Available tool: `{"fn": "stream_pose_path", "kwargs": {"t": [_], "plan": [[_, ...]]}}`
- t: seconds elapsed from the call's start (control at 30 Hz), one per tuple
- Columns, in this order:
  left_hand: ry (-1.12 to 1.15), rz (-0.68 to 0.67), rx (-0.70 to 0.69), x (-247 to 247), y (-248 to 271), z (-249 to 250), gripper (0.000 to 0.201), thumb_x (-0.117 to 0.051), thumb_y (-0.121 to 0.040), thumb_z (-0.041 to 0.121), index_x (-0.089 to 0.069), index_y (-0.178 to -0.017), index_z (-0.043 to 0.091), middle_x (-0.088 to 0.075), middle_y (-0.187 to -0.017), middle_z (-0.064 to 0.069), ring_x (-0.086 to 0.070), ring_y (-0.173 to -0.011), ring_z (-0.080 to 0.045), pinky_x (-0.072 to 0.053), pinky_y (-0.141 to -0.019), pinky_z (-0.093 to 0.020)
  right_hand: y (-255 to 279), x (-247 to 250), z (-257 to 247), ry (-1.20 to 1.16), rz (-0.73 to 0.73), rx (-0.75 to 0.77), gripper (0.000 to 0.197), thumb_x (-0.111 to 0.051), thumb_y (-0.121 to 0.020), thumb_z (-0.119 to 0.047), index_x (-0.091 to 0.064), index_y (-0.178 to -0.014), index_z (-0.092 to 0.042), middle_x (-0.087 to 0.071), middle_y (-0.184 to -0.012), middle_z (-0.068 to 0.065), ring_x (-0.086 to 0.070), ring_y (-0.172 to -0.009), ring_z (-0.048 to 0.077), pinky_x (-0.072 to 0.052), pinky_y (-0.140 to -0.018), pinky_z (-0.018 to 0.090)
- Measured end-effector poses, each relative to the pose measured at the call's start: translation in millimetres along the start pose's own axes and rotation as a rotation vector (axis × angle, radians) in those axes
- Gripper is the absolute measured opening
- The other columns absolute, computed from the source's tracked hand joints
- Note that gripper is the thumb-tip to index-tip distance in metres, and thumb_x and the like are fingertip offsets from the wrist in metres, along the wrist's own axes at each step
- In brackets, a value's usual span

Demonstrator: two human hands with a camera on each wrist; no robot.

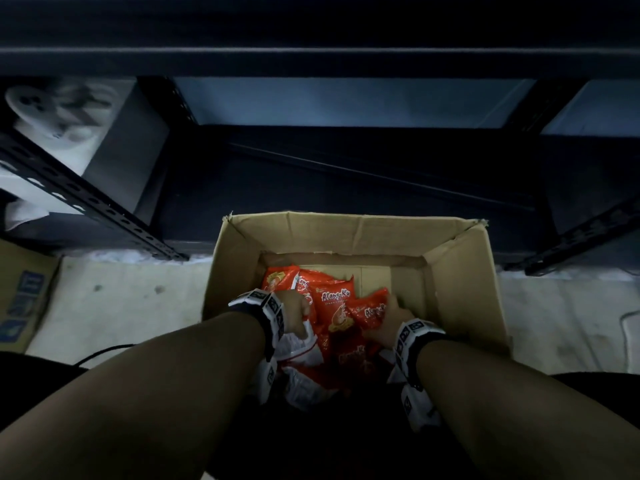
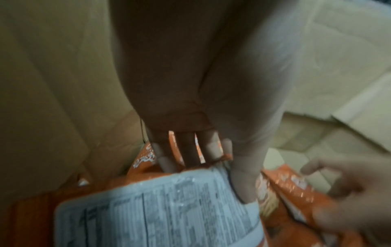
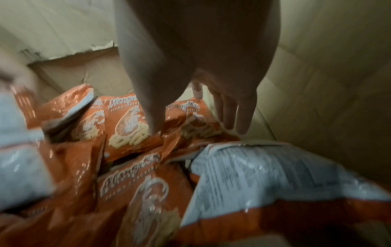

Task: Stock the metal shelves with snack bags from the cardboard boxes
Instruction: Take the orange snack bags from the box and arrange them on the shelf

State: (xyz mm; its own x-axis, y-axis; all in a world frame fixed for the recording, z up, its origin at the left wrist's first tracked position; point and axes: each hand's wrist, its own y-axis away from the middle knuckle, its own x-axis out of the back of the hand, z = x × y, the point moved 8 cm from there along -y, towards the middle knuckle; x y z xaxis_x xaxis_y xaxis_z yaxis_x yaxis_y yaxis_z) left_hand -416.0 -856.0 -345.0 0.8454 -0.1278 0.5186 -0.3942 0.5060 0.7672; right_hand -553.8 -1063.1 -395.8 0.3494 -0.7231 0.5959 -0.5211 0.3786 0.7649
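Down in the cardboard box [image 1: 460, 271] both my hands are among the snack bags [image 1: 334, 306]; a heap remains, and the shelf [image 1: 346, 174] ahead shows none, so stocking looks barely begun. My left hand [image 1: 294, 311] pinches a bag's top edge, fingers [image 2: 186, 150] behind, thumb in front. My right hand [image 1: 398, 315] reaches over another bag [image 1: 372, 311], fingers [image 3: 232, 115] straight, not yet gripping.

We see both bare forearms run from the lower corners toward frame centre; our left hand [image 1: 294, 311] curls its fingers [image 2: 167, 160] in a grip, our right hand [image 1: 398, 315] spreads straight fingers [image 3: 243, 117] downward
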Motion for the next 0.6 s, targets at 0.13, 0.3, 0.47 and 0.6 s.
{"fn": "stream_pose_path", "kwargs": {"t": [0.13, 0.3, 0.47, 0.6], "plan": [[0.037, 0.052, -0.031, 7.2, 3.5, 2.0, 0.026, -0.087, -0.079, 0.018, -0.070, -0.098, 0.015, -0.062, -0.091, 0.001, -0.059, -0.085, -0.017, -0.045, -0.066, -0.023, -4.4, -10.0, -1.3, 0.068, -0.037, 0.011, 0.127, -0.080, -0.078, -0.055, 0.016, -0.160, -0.039, -0.058, -0.140, 0.016, -0.062, -0.121, 0.036, -0.051, -0.103, 0.046], [0.078, 0.121, -0.021, 23.1, 8.6, 4.9, 0.026, -0.087, -0.079, 0.018, -0.063, -0.087, 0.021, -0.056, -0.075, 0.010, -0.053, -0.071, -0.010, -0.039, -0.056, -0.021, 3.5, 1.8, -14.5, 0.107, 0.031, 0.042, 0.090, -0.069, -0.080, -0.065, -0.019, -0.151, -0.039, -0.062, -0.132, 0.015, -0.061, -0.117, 0.037, -0.052, -0.101, 0.044], [0.056, 0.185, -0.058, 58.6, 23.5, 21.2, 0.022, -0.087, -0.078, 0.021, -0.066, -0.080, 0.017, -0.059, -0.070, 0.008, -0.055, -0.066, -0.011, -0.045, -0.061, -0.023, 28.1, 37.7, -46.7, 0.144, -0.010, 0.136, 0.071, -0.076, -0.078, -0.059, -0.049, -0.136, -0.027, -0.061, -0.130, 0.008, -0.062, -0.111, 0.032, -0.048, -0.092, 0.032], [0.002, 0.265, -0.049, 102.4, 47.5, 42.0, 0.029, -0.086, -0.076, 0.028, -0.073, -0.098, 0.014, -0.071, -0.083, -0.002, -0.062, -0.075, -0.015, -0.056, -0.078, -0.036, 61.2, 75.7, -83.2, 0.336, -0.036, 0.202, 0.047, -0.073, -0.058, -0.054, -0.068, -0.097, -0.029, -0.073, -0.107, 0.003, -0.069, -0.094, 0.027, -0.058, -0.085, 0.037]]}}
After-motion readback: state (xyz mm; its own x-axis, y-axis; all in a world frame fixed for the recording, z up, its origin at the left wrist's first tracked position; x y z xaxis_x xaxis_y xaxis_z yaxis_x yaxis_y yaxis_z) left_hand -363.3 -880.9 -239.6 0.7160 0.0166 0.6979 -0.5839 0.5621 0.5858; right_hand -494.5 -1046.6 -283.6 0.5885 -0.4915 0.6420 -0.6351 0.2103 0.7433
